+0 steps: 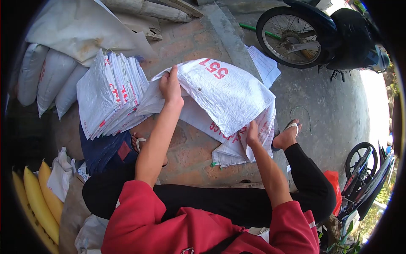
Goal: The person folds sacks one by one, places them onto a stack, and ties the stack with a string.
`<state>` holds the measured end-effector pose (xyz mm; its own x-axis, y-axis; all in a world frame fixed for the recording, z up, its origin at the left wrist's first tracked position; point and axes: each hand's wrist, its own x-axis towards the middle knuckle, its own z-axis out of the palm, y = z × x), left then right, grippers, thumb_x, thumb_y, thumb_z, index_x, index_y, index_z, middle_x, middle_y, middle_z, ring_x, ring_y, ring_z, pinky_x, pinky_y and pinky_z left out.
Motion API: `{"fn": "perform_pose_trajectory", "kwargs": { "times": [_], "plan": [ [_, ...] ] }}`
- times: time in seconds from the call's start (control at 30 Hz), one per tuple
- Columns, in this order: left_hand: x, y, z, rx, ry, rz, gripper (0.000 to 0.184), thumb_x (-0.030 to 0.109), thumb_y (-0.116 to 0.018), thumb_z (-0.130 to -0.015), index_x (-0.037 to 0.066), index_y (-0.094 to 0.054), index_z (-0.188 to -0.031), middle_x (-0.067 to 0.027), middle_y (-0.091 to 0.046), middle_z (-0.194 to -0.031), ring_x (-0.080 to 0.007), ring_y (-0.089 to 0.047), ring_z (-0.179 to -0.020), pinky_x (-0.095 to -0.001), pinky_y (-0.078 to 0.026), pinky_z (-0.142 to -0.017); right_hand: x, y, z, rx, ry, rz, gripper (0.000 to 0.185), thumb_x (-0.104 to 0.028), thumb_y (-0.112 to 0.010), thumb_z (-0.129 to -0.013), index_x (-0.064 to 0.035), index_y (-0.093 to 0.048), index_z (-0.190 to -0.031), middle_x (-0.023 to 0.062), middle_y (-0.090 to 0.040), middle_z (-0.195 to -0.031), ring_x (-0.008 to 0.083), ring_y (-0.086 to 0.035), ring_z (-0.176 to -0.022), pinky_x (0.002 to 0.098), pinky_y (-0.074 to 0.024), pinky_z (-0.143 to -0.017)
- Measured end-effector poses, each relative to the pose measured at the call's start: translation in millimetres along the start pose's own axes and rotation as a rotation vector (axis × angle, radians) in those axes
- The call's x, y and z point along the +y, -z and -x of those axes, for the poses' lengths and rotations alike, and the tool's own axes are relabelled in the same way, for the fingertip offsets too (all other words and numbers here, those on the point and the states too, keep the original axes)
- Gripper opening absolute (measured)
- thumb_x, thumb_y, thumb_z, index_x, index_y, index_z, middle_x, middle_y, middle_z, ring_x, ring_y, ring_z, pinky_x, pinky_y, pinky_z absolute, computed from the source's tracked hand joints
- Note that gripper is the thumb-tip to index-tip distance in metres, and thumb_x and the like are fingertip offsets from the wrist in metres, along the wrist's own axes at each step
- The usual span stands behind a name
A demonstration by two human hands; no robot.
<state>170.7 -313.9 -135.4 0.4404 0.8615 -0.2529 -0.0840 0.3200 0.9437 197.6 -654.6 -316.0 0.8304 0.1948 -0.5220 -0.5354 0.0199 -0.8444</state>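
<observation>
A white woven plastic sack [228, 95] with red "551" lettering is spread between my hands above the brick floor. My left hand [170, 88] is closed on its upper left edge, beside the stack. At its lower right edge, my right hand [252, 134] is closed on the sack, with the fingers partly hidden by the fabric. More white sack material with red print [230, 155] lies beneath, near my foot. To the left, a thick stack of folded white sacks [99, 97] stands on a dark blue bundle [108, 150].
Filled sacks [55, 78] stand at the upper left under a pale sheet [80, 31]. Long yellow objects [40, 203] lie at the lower left. A motorbike wheel [292, 38] stands at the upper right, near a paper sheet [263, 65]. Further right is a bicycle [361, 169].
</observation>
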Motion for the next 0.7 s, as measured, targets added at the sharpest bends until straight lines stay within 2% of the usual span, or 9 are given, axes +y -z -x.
{"fn": "perform_pose_trajectory", "kwargs": {
  "times": [0.07,0.1,0.17,0.3,0.33,0.43,0.53,0.63,0.7],
  "plan": [
    [44.0,5.9,-23.0,0.01,0.061,0.081,0.027,0.025,-0.071,-0.093,0.002,-0.065,-0.107,-0.0058,-0.067,-0.1,-0.0151,-0.065,-0.089,-0.033,-0.052,-0.076,-7.1,5.3,18.3,-0.038,0.237,0.54,0.041,-0.036,-0.05,-0.097,0.0008,-0.064,-0.109,0.0128,-0.068,-0.095,0.0239,-0.064,-0.091,0.0372,-0.0491,-0.084],
    [58.3,9.7,-39.9,0.005,0.124,0.139,0.027,0.023,-0.072,-0.092,0.002,-0.064,-0.107,-0.0066,-0.068,-0.1,-0.0172,-0.066,-0.089,-0.0349,-0.054,-0.077,-12.4,0.1,29.5,-0.078,0.219,0.56,0.031,-0.023,-0.054,-0.095,0.0013,-0.065,-0.11,0.0146,-0.067,-0.088,0.026,-0.063,-0.084,0.0363,-0.0479,-0.078],
    [74.3,25.8,-97.0,-0.077,0.26,0.191,0.026,0.02,-0.074,-0.09,0.003,-0.063,-0.107,-0.0086,-0.069,-0.101,-0.0213,-0.067,-0.091,-0.038,-0.057,-0.08,-33.6,-16.8,59.3,-0.218,0.531,0.617,0.031,-0.015,-0.057,-0.09,-0.0035,-0.065,-0.119,0.0132,-0.064,-0.085,0.0285,-0.06,-0.078,0.0376,-0.0466,-0.073],
    [115.2,43.4,-171.6,-0.206,0.385,0.059,0.029,0.016,-0.069,-0.091,-0.003,-0.061,-0.112,-0.0187,-0.068,-0.112,-0.0313,-0.066,-0.107,-0.0434,-0.055,-0.095,-57.5,-47.0,88.6,-0.461,0.991,0.966,0.063,-0.007,-0.062,-0.082,-0.0211,-0.055,-0.144,0.0083,-0.058,-0.086,0.0276,-0.056,-0.075,0.0392,-0.046,-0.073],
    [127.7,45.7,-175.9,-0.238,0.408,-0.001,0.032,0.016,-0.068,-0.092,-0.005,-0.059,-0.115,-0.0207,-0.066,-0.117,-0.0332,-0.065,-0.11,-0.044,-0.054,-0.098,-56.8,-54.0,92.0,-0.471,1.019,1.031,0.066,-0.007,-0.063,-0.082,-0.0226,-0.052,-0.145,0.0075,-0.056,-0.086,0.0265,-0.055,-0.078,0.0392,-0.0448,-0.075],
    [191.9,36.8,-146.3,-0.187,0.622,0.392,0.051,0.011,-0.063,-0.093,-0.006,-0.042,-0.136,-0.0269,-0.051,-0.135,-0.0394,-0.06,-0.119,-0.0477,-0.052,-0.103,-47.2,-72.6,99.7,-0.509,1.052,1.187,0.069,-0.009,-0.062,-0.084,-0.027,-0.047,-0.149,0.0053,-0.052,-0.09,0.0243,-0.052,-0.086,0.04,-0.0399,-0.082],
    [216.8,57.3,-166.0,-0.244,0.257,0.601,0.067,0.012,-0.057,-0.095,-0.004,-0.022,-0.15,-0.0325,-0.034,-0.148,-0.045,-0.053,-0.126,-0.0525,-0.045,-0.112,-30.7,-81.7,102.5,-0.565,1.007,1.289,0.064,-0.011,-0.061,-0.086,-0.0272,-0.05,-0.147,0.006,-0.055,-0.093,0.0245,-0.055,-0.089,0.0424,-0.0402,-0.084],
    [184.5,77.8,-157.3,-0.329,-0.139,-0.427,0.063,0.023,-0.061,-0.096,-0.002,-0.037,-0.149,-0.0276,-0.054,-0.137,-0.0362,-0.055,-0.13,-0.0428,-0.05,-0.105,-12.6,-85.3,102.8,-0.573,0.982,1.403,0.059,-0.012,-0.06,-0.088,-0.0276,-0.052,-0.145,0.0073,-0.057,-0.096,0.0247,-0.056,-0.094,0.0441,-0.0404,-0.088],
    [147.7,81.3,-127.0,-0.442,-0.082,-0.871,0.068,0.04,-0.067,-0.091,-0.002,-0.049,-0.141,-0.0226,-0.064,-0.125,-0.0326,-0.061,-0.124,-0.0355,-0.051,-0.1,-12.9,-84.7,102.8,-0.611,0.914,1.41,0.057,-0.013,-0.059,-0.089,-0.0274,-0.053,-0.144,0.0086,-0.059,-0.097,0.0258,-0.058,-0.096,0.0447,-0.0405,-0.09]
  ]
}}
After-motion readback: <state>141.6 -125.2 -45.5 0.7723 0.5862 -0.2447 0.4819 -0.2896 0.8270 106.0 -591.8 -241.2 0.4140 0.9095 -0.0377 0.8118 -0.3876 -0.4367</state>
